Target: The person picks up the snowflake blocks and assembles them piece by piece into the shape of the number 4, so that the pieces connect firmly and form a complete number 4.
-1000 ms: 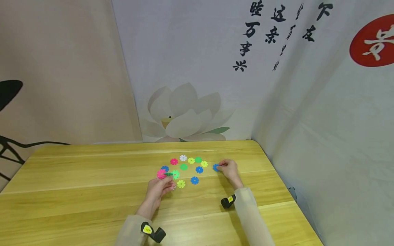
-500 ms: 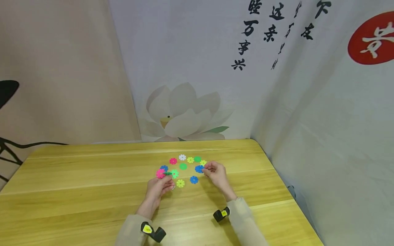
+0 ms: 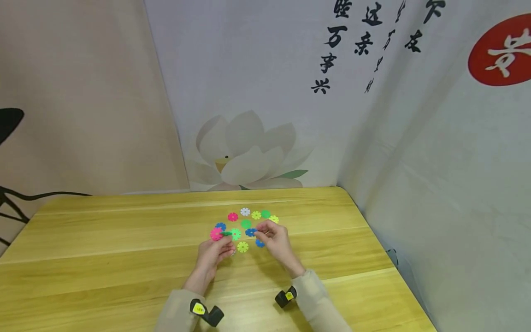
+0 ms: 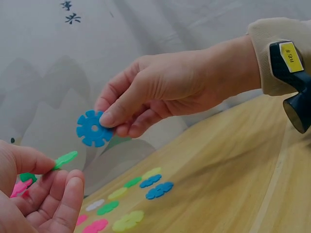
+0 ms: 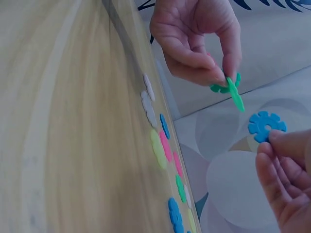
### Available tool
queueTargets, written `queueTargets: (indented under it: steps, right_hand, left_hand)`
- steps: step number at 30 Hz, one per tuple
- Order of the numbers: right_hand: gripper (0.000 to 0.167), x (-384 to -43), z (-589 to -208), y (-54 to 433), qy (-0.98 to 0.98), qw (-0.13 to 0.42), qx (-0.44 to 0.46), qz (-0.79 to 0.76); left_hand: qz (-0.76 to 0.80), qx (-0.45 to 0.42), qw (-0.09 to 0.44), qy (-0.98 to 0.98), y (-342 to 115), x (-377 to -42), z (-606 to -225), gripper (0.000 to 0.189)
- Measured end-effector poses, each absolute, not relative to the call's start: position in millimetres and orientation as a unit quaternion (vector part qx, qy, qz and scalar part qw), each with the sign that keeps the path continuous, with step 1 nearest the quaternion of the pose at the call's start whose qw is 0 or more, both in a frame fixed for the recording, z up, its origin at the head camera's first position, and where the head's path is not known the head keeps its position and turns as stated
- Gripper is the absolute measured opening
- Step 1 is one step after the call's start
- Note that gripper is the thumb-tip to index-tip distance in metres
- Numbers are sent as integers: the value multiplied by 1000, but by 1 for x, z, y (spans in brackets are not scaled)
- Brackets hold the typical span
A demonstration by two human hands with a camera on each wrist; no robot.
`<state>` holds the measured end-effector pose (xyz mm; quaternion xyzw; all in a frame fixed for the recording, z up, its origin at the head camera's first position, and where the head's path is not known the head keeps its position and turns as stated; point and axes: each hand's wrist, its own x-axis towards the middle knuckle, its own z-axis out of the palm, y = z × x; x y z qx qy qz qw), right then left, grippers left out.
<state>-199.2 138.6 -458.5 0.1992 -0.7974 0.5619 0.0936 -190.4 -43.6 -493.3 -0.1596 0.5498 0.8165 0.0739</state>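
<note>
My left hand [image 3: 215,254] pinches a small joined group of notched plastic discs. Its light green disc [image 4: 65,159] sticks out past the fingertips, with a dark green disc [image 4: 27,179] and a pink disc [image 4: 20,188] partly hidden behind the fingers. Between thumb and fingers, my right hand [image 3: 277,240] pinches a blue notched disc [image 5: 266,127] with a hole in its middle. Both hands are raised above the table. The blue disc is close to the light green one, with a gap between them in both wrist views.
Several loose discs lie on the wooden table [image 3: 124,258], among them a yellow disc [image 3: 243,247], a white disc [image 3: 245,211] and a red-pink disc [image 3: 233,216]. A printed curtain [image 3: 249,92] hangs behind the table's far edge.
My right hand has moved left with the blue disc, from the right side of the loose discs to near the left hand. My left hand has stayed nearly still.
</note>
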Motion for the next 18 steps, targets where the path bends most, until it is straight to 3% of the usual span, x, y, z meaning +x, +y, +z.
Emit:
queueTargets:
  steps: [18]
  right_hand:
    - [5, -199, -460, 128, -795, 143, 257, 530]
  left_hand:
    - [817, -162, 79, 548, -43, -191, -493, 18]
